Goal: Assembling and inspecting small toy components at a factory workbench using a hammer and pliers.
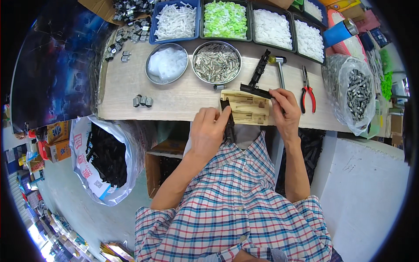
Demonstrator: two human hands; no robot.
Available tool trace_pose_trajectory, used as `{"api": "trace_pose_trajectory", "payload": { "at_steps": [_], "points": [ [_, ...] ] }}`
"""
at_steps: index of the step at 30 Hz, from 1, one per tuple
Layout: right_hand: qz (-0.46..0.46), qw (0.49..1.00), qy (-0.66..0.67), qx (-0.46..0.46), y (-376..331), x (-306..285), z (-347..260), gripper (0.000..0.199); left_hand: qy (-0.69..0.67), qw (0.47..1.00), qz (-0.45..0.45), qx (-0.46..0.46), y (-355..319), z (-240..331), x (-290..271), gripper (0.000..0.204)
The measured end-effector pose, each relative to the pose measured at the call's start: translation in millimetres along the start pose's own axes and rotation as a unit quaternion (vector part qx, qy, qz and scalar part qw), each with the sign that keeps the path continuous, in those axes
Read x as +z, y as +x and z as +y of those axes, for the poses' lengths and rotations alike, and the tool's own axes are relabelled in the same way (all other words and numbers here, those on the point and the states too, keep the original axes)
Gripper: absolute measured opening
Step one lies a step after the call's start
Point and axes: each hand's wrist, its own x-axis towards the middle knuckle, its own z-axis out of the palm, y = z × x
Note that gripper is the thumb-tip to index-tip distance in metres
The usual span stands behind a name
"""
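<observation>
At the near edge of the pale wooden bench (183, 98), just above a checked shirt (231, 209), two bare hands at work over a cream-coloured wooden jig (248, 107) with shallow slots. Left hand (208, 131) curled shut round a slim black plastic part (228, 124), held upright against the jig's left end, thumb and fingers pinched on its sides, lower end hanging below the bench edge. Right hand (286, 109) closed, fingertips pressing down on a second black part (258, 91), lying across the jig's upper right corner and touching it. From that spot, a longer black strip (261, 65) slanting up toward the trays. Just right of the strip, a small hammer (278, 65) with its head toward the trays and handle toward the right hand. Farther right, red-handled pliers (307, 91) flat on the bench, well apart from the jig. Behind the jig, two round steel bowls side by side: left one (166, 63) holding whitish translucent pieces, right one (217, 62) full of small metal pins. Along the far edge, a blue tray (176, 21) of white parts, a dark tray (225, 18) of green parts, two more (288, 30) of white parts. At far right, a clear bag (351, 94) of grey metal pieces. Below the bench on the left, a big sack (107, 157) full of black parts.
</observation>
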Motion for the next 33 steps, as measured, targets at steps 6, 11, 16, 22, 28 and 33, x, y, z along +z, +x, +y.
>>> {"api": "trace_pose_trajectory", "payload": {
  "at_steps": [6,11,16,22,28,33],
  "points": [
    [0.016,0.996,0.039,0.081,-12,-6,-4,0.023,0.010,0.977,0.077,0.198,29,-4,10,0.034],
    [0.020,0.995,0.049,0.083,-17,-2,-11,0.020,0.042,0.975,-0.006,0.219,25,-7,15,0.040],
    [0.022,0.997,0.061,0.051,-18,3,-7,0.018,0.034,0.974,0.015,0.224,10,-20,24,0.048],
    [0.023,0.992,0.104,0.069,-22,6,2,0.019,0.070,0.972,-0.028,0.223,-7,-19,34,0.056],
    [0.046,0.989,0.120,0.079,-24,11,-1,0.019,0.030,0.967,-0.040,0.252,-1,-17,40,0.055],
    [0.086,0.979,0.152,0.107,-35,17,4,0.021,-0.038,0.990,0.033,0.128,23,-22,26,0.044]
  ]
}}
